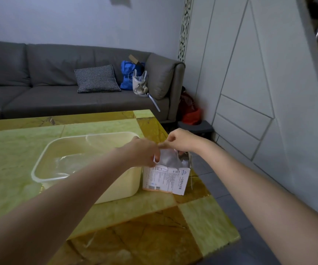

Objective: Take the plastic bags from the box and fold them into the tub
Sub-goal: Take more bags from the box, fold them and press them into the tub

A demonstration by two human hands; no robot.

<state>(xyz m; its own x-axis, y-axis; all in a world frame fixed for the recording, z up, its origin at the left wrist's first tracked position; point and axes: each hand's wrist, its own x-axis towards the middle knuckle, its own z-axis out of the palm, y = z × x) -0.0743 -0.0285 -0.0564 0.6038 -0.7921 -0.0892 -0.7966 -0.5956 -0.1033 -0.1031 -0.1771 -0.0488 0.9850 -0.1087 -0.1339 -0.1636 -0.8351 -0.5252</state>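
Note:
A small white printed box stands on the green and amber table, near its right edge. A clear plastic bag sticks up out of the box's open top. My left hand and my right hand meet just above the box, and both pinch the top of that bag. Left of the box, touching or nearly touching it, sits a translucent whitish tub. Clear plastic lies in the bottom of the tub; my left forearm crosses over its near right corner.
A grey sofa runs behind the table, with a checked cushion, a blue bag and a white bag on it. White panelled cabinets stand to the right. Grey floor tiles lie beyond the table's right edge.

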